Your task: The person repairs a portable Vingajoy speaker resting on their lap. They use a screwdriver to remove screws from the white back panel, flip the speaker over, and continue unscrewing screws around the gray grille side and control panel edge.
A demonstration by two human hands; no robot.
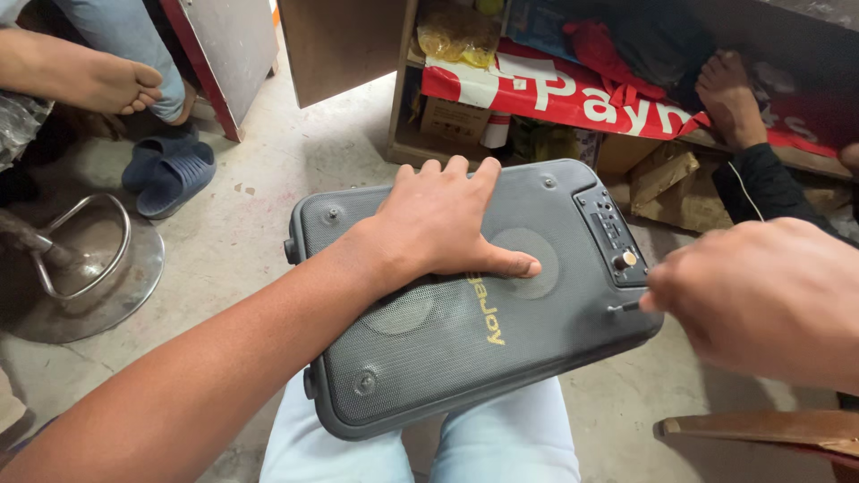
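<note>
The left hand (438, 224) lies with fingers (465, 174) spread flat and released on the mesh front of a grey speaker (429, 349), pressing it down so it sits steady across the person's lap (501, 443). The right hand (761, 300), at the speaker's right edge, is clenched around a thin tool (626, 307) whose tip meets the casing just below the control panel (613, 237) and its knob (628, 259). On the concrete floor (250, 224) to the left stand a metal stool base (89, 268) and blue slippers (170, 170); far behind is a cluttered wooden shelf (403, 107)
</note>
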